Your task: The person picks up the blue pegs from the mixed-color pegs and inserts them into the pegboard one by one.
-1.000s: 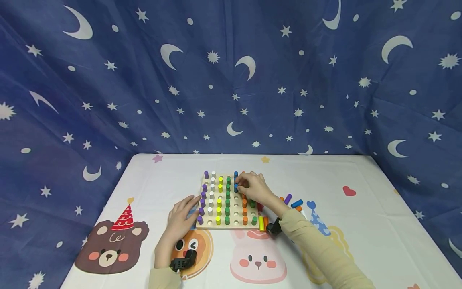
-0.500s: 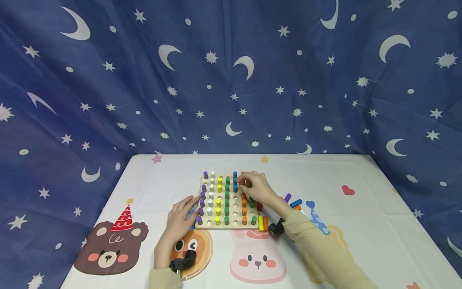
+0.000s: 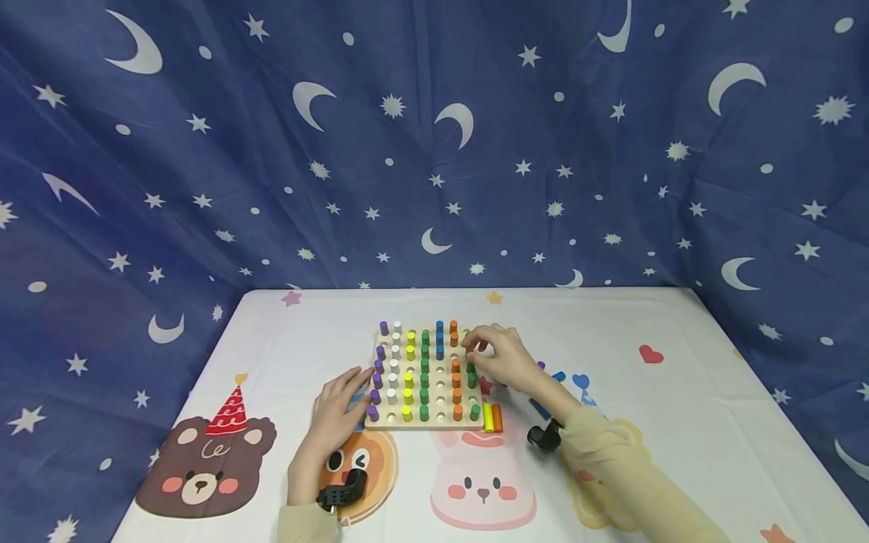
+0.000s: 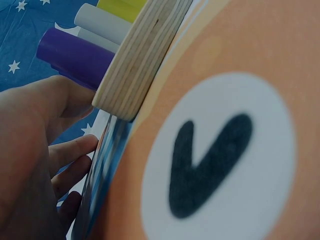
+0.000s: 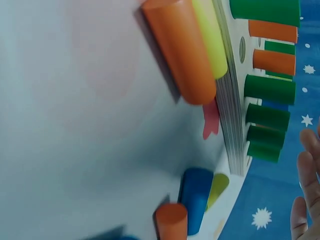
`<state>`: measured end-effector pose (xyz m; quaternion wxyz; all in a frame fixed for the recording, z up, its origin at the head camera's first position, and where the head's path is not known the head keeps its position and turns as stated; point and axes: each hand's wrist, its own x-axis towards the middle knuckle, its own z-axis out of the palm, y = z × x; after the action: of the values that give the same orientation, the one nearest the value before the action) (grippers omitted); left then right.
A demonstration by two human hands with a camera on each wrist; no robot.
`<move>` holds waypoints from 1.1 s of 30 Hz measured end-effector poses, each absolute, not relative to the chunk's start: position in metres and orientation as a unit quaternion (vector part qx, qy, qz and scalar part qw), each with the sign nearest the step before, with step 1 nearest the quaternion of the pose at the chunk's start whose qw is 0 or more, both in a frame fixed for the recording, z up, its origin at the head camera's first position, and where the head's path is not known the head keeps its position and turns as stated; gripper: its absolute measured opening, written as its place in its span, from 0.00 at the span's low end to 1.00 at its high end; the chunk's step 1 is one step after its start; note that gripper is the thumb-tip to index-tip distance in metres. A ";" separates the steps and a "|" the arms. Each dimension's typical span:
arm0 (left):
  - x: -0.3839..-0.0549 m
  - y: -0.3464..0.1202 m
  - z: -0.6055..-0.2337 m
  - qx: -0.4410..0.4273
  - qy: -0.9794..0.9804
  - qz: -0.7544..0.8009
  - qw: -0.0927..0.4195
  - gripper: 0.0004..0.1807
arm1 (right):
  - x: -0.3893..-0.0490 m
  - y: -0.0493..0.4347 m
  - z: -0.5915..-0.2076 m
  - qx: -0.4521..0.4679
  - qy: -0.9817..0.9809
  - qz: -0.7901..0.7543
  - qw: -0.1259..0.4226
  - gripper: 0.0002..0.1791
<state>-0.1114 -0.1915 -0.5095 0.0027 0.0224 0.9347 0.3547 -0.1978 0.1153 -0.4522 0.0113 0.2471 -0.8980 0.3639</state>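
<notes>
A wooden pegboard (image 3: pixel 425 424) bears columns of purple, white, yellow, green, blue and orange pegs, with several bare holes. My left hand (image 3: pixel 336 411) rests at its left edge; in the left wrist view the thumb lies against that edge, below a purple peg (image 4: pixel 75 52). My right hand (image 3: pixel 502 356) hovers over the upper right of the board, fingers loosely bent, near a green peg (image 3: pixel 471 379). Three blue pegs (image 3: pixel 440 352) stand in the column left of the orange ones. In the right wrist view only some fingers (image 5: pixel 307 175) appear at the edge; no peg is clearly seen in them.
A loose yellow peg (image 3: pixel 488 418) and a loose orange peg (image 3: pixel 498 418) lie by the board's lower right edge. Several more lie further right, among them a blue peg (image 5: pixel 196 195), partly behind the right arm. Printed cartoon animals cover the white tabletop (image 3: pixel 305 332).
My right hand has left the blue column and moved right, baring the upper blue and orange pegs. The left hand stays where it was. The view has shifted slightly.
</notes>
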 end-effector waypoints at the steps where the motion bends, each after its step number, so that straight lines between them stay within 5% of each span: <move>1: -0.111 -0.192 -0.509 0.022 0.935 0.354 0.004 0.27 | -0.196 0.118 -0.451 0.250 -0.898 0.363 0.015 0.08; 33: -0.113 -0.192 -0.510 0.022 0.935 0.353 0.015 0.27 | -0.176 0.205 -0.447 0.209 -0.931 0.298 0.028 0.08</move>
<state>-0.1133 -0.1923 -0.5098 0.0155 0.0215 0.9351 0.3533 -0.1756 0.2046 -0.4473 0.0279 0.2092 -0.9309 0.2983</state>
